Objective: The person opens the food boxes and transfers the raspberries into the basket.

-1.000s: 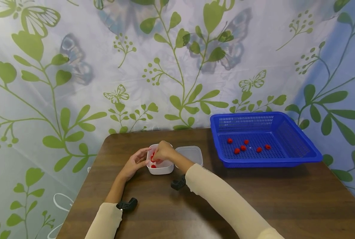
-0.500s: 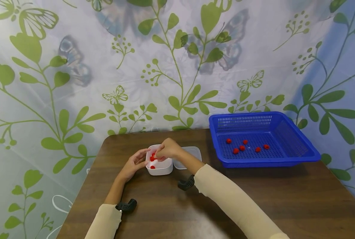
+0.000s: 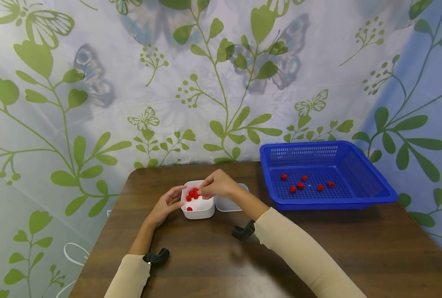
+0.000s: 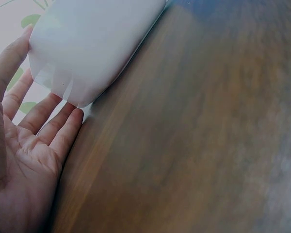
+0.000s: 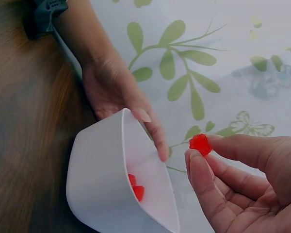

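Observation:
Between my right thumb and forefinger is a red raspberry, pinched just above the white plastic box. The right hand is over the box's right side, its other fingers loosely bent. Several more raspberries lie inside the box, mostly toward its left and back. My left hand rests against the box's left side. In the left wrist view its nearly straight fingers touch the outer wall, and in the right wrist view the thumb is at the rim.
A clear lid lies right of the box, partly hidden by the right forearm. Farther right stands a blue perforated basket with several raspberries on its floor. The brown table meets a patterned cloth behind.
My right hand has risen out of the box and shifted right, with a raspberry in its fingertips. More raspberries in the box are now visible. The left hand has stayed against the box.

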Demonstrator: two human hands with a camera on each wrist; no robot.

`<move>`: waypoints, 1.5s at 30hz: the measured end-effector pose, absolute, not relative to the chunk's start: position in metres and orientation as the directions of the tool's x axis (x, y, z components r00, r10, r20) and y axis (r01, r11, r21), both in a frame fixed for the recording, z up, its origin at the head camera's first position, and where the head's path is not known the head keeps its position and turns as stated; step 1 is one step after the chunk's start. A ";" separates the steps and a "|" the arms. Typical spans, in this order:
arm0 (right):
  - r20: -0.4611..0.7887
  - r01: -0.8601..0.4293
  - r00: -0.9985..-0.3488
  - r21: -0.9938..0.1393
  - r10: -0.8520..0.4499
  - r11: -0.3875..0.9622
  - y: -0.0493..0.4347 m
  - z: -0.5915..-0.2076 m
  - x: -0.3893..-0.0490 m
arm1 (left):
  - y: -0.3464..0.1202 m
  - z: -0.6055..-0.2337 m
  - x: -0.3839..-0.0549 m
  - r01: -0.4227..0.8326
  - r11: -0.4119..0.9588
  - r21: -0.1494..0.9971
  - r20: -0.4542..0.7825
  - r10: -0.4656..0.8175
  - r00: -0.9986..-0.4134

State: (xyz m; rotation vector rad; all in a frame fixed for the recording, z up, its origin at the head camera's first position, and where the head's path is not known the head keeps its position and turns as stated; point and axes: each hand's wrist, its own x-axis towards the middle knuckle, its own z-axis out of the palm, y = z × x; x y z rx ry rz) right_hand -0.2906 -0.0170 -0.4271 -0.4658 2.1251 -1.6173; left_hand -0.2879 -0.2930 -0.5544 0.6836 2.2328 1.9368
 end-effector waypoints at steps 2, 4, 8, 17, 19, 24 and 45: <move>-0.134 -0.009 -0.856 -0.962 -0.500 0.273 -0.012 -0.424 -0.289 | -0.293 -0.554 -0.288 0.260 0.087 0.962 0.205 0.398 -0.894; -0.135 -0.010 -0.859 -0.960 -0.495 0.279 -0.008 -0.421 -0.287 | -0.293 -0.553 -0.288 0.256 0.088 0.963 0.202 0.396 -0.896; -0.129 -0.016 -0.865 -0.959 -0.485 0.283 0.001 -0.418 -0.283 | -0.292 -0.553 -0.287 0.263 0.092 0.960 0.206 0.398 -0.894; -0.088 -0.027 -0.872 -0.973 -0.481 0.227 0.020 -0.411 -0.274 | -0.293 -0.553 -0.287 0.253 0.094 0.963 0.198 0.395 -0.897; -0.077 -0.032 -0.873 -0.977 -0.482 0.213 0.024 -0.410 -0.273 | -0.293 -0.553 -0.287 0.252 0.092 0.963 0.197 0.395 -0.897; -0.054 -0.038 -0.877 -0.982 -0.477 0.182 0.036 -0.408 -0.269 | -0.293 -0.555 -0.288 0.255 0.096 0.962 0.198 0.394 -0.897; -0.046 -0.033 -0.918 -0.981 -0.394 0.190 0.101 -0.408 -0.257 | -0.294 -0.557 -0.290 0.252 0.053 0.966 0.211 0.400 -0.892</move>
